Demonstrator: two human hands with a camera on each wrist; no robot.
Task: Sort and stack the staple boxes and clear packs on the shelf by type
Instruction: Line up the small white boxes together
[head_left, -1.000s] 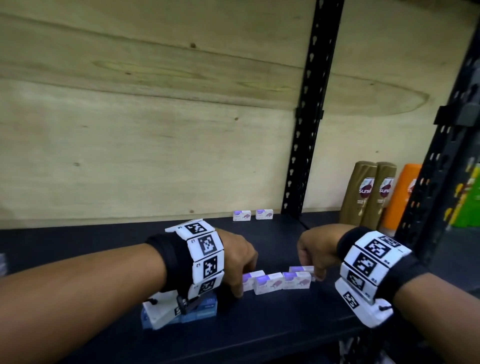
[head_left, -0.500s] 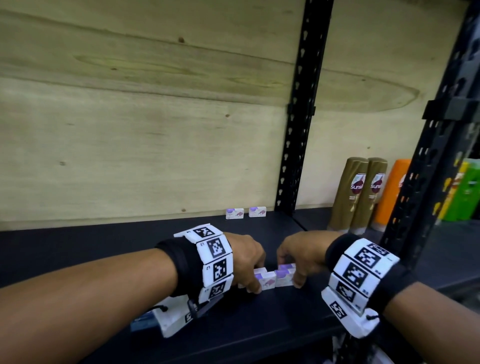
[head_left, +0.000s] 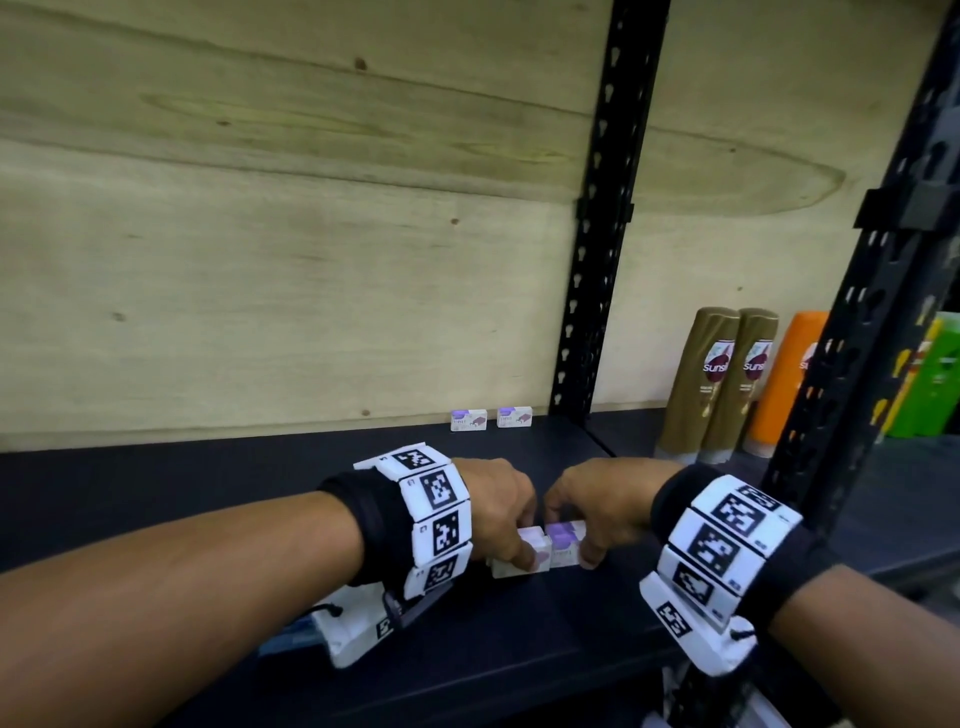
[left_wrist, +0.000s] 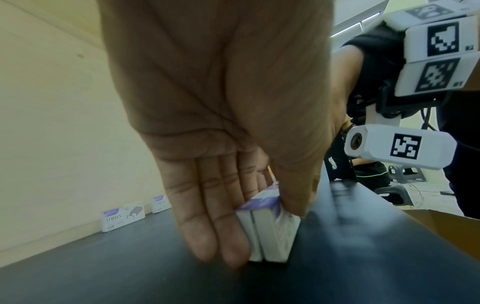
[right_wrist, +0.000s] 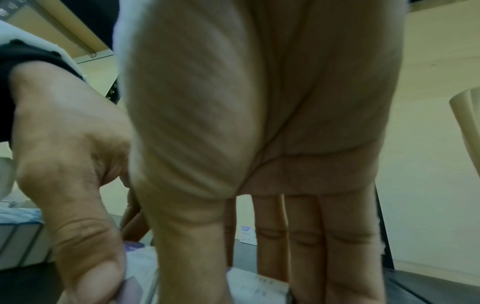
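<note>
Small white-and-purple staple boxes (head_left: 556, 552) stand bunched together near the front of the black shelf (head_left: 208, 499). My left hand (head_left: 522, 540) pinches the left end of the bunch between thumb and fingers; the left wrist view shows two boxes (left_wrist: 270, 230) pressed side by side in that grip. My right hand (head_left: 576, 540) grips the right end, thumb in front and fingers behind. Two more staple boxes (head_left: 469, 420) (head_left: 514, 417) stand at the back wall. Blue-tinted clear packs (head_left: 291, 636) lie under my left wrist, mostly hidden.
A black slotted upright (head_left: 597, 260) divides the shelf at the back. Right of it stand two gold shampoo bottles (head_left: 719, 384), an orange bottle (head_left: 784, 384) and green packs (head_left: 935, 389). A front upright (head_left: 852, 364) rises at the right. Plywood backs the shelf.
Both hands have closed toward each other and squeezed the spread-out row of staple boxes into a tight bunch. The two boxes at the back have not moved.
</note>
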